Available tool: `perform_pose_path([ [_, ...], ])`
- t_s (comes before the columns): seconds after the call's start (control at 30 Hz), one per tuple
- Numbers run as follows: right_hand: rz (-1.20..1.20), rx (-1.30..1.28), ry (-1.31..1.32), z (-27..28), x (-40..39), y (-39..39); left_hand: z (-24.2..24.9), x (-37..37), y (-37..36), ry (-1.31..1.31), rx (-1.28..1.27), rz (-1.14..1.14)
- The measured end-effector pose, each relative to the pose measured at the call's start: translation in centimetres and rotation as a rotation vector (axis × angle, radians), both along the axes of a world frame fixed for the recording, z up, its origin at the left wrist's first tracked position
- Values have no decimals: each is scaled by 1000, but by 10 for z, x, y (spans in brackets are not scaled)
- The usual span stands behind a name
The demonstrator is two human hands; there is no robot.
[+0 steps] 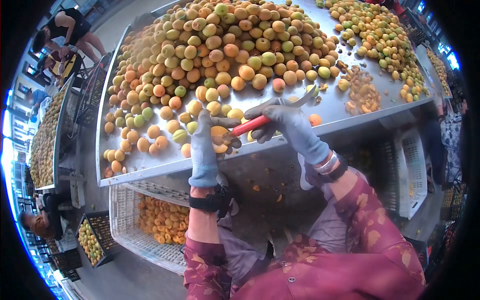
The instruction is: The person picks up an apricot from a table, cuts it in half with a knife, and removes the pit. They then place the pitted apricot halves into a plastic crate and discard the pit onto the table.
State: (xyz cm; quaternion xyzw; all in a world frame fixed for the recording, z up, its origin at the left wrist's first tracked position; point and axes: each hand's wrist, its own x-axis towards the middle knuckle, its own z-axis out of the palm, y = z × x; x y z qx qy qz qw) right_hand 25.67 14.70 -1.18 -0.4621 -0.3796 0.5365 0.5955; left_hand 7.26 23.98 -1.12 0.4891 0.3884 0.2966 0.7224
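My left hand [204,137], in a grey-white work glove, is closed around a cut-open apricot [218,134] at the table's near edge. A brown spot, perhaps the pit, shows by the cut flesh. My right hand [284,119], gloved too, grips a knife by its red handle [250,125]. The handle's end meets the cut apricot, while a curved silver blade [306,96] points away to the upper right. Just beyond both hands, whole apricots [212,95] lie loose on the metal table [160,169].
A large apricot heap [230,45] covers the table's far side. Cut pieces [364,92] lie at the right. Below stands a white crate [122,215] with apricot halves [162,220]; another white crate [412,170] is at right. People [70,30] work at the left.
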Motion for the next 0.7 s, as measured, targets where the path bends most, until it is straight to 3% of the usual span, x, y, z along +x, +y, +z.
perform_pose_path([
  [0.1,49,90,-168,0,-4,-2,0,2,2,141,-29,41],
  [0.2,15,215,-318,3,-9,-6,1,4,-3,119,-35,103],
  [0.3,41,-1,-2,2,1,-3,3,3,-1,34,-27,40],
  [0.53,13,2,138,-18,3,4,-3,4,-2,-107,37,56],
  [0.7,169,90,342,-34,9,11,0,6,-7,-162,15,70],
])
